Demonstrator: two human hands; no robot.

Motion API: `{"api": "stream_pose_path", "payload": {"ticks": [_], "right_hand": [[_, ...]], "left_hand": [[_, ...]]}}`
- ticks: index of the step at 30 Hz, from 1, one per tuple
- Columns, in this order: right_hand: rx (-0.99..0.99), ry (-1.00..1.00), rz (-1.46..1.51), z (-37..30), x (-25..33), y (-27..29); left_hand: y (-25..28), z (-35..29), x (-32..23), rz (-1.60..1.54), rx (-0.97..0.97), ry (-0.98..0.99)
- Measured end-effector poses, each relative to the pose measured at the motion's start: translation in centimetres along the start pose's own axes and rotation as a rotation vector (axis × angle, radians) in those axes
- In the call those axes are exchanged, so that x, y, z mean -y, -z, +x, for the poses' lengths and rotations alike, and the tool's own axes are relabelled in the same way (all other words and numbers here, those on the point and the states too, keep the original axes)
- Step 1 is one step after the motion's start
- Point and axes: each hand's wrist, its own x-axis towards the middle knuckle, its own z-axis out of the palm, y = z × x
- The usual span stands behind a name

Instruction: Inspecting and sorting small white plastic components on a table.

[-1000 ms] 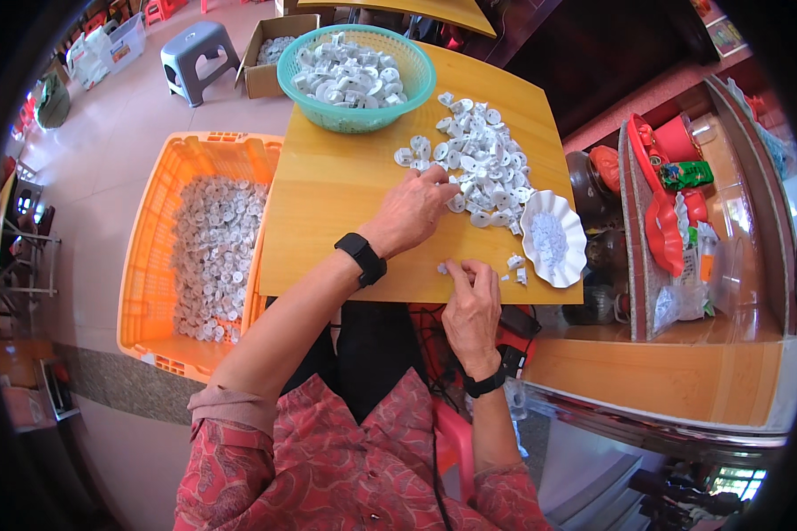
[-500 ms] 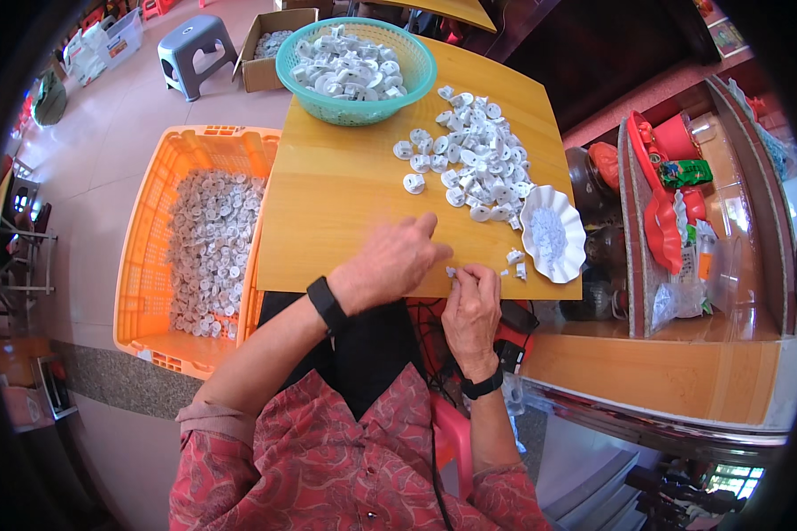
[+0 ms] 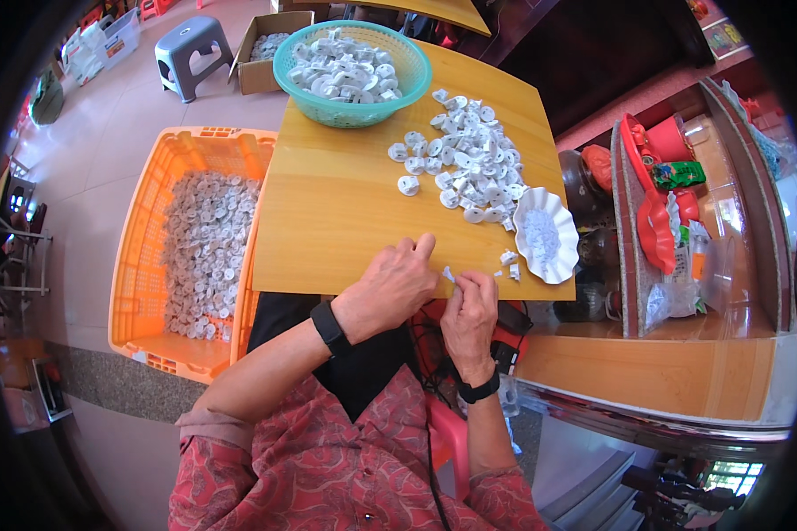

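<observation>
The wooden table (image 3: 345,212) carries everything, and the work sits at its near edge, which is where the trouble lies. Left of it on the floor, the orange crate (image 3: 142,265) is deep in white pieces, and the green basket (image 3: 352,60) at the far edge holds more. A loose heap of white pieces (image 3: 469,168) spreads along the right side, running down to the scalloped white dish (image 3: 545,235) at the near right corner.

That dish overhangs the right edge slightly, so a brush from a sleeve could likely tip it and scatter its fine contents to the floor.

The left hand (image 3: 390,288) rests at the near edge with its fingers curled together, the fingertips touching the wood; whether it grips anything I cannot tell. The right hand (image 3: 469,310) is just beside it, thumb and fingertips pinched on a small white piece (image 3: 449,274) that sits right over the near edge.

Held so close to the lip, that piece would probably drop into the lap or onto the floor if the pinch slipped. A few small bits (image 3: 509,263) beside the dish could be swept off the same way.
</observation>
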Motion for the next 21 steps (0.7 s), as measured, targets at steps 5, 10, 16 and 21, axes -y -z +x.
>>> {"api": "stream_pose_path", "payload": {"ticks": [5, 10, 16, 21], "right_hand": [[-0.008, -0.012, 0.015, -0.1, 0.1, 0.3], [0.062, 0.03, -0.031, -0.3, 0.3, 1.0], [0.049, 0.019, 0.05, -0.9, -0.1, 1.0], [0.063, 0.035, 0.002, -0.8, 0.7, 1.5]], "left_hand": [[-0.2, -0.2, -0.2, -0.018, -0.058, 0.015], [-0.4, 0.5, -0.4, 0.015, -0.013, 0.017], [-0.5, 0.1, -0.1, -0.054, -0.041, 0.043], [-0.2, -0.1, 0.3, -0.116, -0.054, 0.121]]}}
